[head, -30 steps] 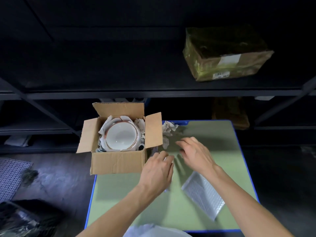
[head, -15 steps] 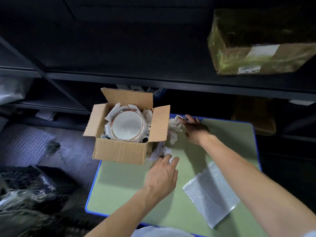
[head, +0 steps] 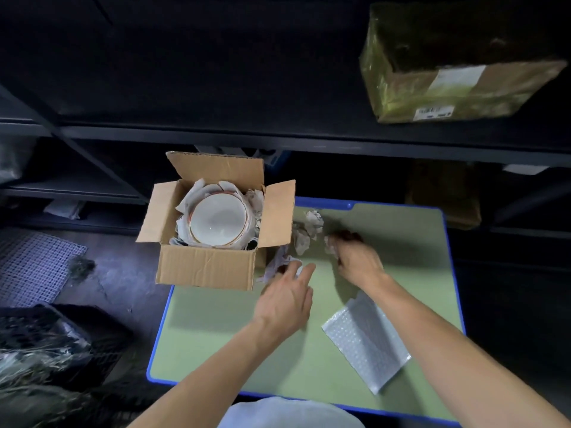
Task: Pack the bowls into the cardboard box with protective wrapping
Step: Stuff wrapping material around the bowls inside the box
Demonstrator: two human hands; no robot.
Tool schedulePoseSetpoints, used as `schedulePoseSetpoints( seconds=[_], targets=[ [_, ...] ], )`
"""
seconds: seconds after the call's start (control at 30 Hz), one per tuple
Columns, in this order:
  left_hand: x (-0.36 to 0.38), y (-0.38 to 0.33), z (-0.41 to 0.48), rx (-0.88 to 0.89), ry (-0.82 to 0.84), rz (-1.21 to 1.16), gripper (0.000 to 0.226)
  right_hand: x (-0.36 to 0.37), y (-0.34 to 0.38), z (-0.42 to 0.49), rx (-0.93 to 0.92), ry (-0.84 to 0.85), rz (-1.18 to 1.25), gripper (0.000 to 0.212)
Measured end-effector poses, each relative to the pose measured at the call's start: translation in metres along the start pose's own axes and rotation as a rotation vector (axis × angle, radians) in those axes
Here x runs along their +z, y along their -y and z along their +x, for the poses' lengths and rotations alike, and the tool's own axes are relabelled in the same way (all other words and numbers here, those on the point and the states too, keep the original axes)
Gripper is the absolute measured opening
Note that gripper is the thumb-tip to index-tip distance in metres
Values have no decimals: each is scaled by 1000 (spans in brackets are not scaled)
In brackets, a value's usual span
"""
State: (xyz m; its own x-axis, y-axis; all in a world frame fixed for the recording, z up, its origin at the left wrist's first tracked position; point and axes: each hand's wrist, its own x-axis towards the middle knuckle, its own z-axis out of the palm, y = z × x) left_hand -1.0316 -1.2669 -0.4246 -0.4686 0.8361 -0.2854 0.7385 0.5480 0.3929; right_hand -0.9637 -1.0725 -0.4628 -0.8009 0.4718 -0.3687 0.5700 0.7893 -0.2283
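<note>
- cardboard box [head: 205, 265]: stands open on the far left corner of the green table [head: 234, 341], all 4 flaps up or out; its left part overhangs the table edge.
- bowl [head: 218, 223]: white with a thin orange rim line, sits upright inside the box, mouth up, with crumpled paper wrapping [head: 193, 194] packed around it between bowl and box walls.
- loose paper wads [head: 312, 222]: several crumpled pieces lie on the table just right of the box's right flap.
- left hand [head: 285, 299]: palm down over the table, fingers spread apart, fingertips at a crumpled paper piece [head: 278, 264] beside the box's near right corner; nothing is clamped in it.
- right hand [head: 358, 261]: low over the table near the loose wads, fingers curled around a paper wad [head: 330, 245]; motion blur, so how tight the grip is cannot be told.
- bubble wrap sheet [head: 367, 338]: lies flat on the table by the right forearm, apart from both hands.
- taped parcel [head: 448, 66]: rests on the dark shelf above, to the right.
</note>
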Motion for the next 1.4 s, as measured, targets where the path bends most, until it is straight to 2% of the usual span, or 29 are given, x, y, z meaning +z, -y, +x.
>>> schedulePoseSetpoints(
  seconds=[0.07, 0.2, 0.4, 0.47, 0.57, 0.8, 0.97, 1.03, 1.1, 1.17, 1.27, 1.4],
  targets=[
    [2, 0, 2, 11, 11, 3, 43, 6, -3, -15, 18, 14, 34, 46],
    [4, -1, 2, 21, 20, 0, 48, 12, -8, -42, -64, 16, 160, 35],
    [-9, -10, 4, 121, 47, -131, 62, -11, 1, -87, -168, -45, 390, 37],
    [-15, -13, 0, 191, 32, -182, 57, -23, 8, -100, -200, -67, 446, 36],
    [-25, -15, -11, 257, -35, -276, 37, -38, 18, -114, -225, -84, 503, 38],
    [-55, -1, -40, 208, -257, -316, 25, -58, 50, -122, -382, -84, 504, 36],
    [-80, 17, -55, 150, -394, -319, 41, -74, 83, -108, -450, -228, 418, 18],
    [-88, 27, -56, 123, -437, -322, 34, -80, 99, -101, -464, -243, 405, 18],
    [-94, 38, -56, 104, -456, -329, 24, -87, 113, -91, -475, -252, 401, 25],
    [-99, 47, -54, 84, -468, -339, 24, -95, 124, -81, -480, -239, 386, 29],
    [-105, 56, -47, 56, -464, -332, 29, -108, 137, -65, -428, -190, 352, 29],
    [-106, 64, -34, 31, -453, -252, 21, -118, 144, -39, -347, -88, 276, 24]
  ],
)
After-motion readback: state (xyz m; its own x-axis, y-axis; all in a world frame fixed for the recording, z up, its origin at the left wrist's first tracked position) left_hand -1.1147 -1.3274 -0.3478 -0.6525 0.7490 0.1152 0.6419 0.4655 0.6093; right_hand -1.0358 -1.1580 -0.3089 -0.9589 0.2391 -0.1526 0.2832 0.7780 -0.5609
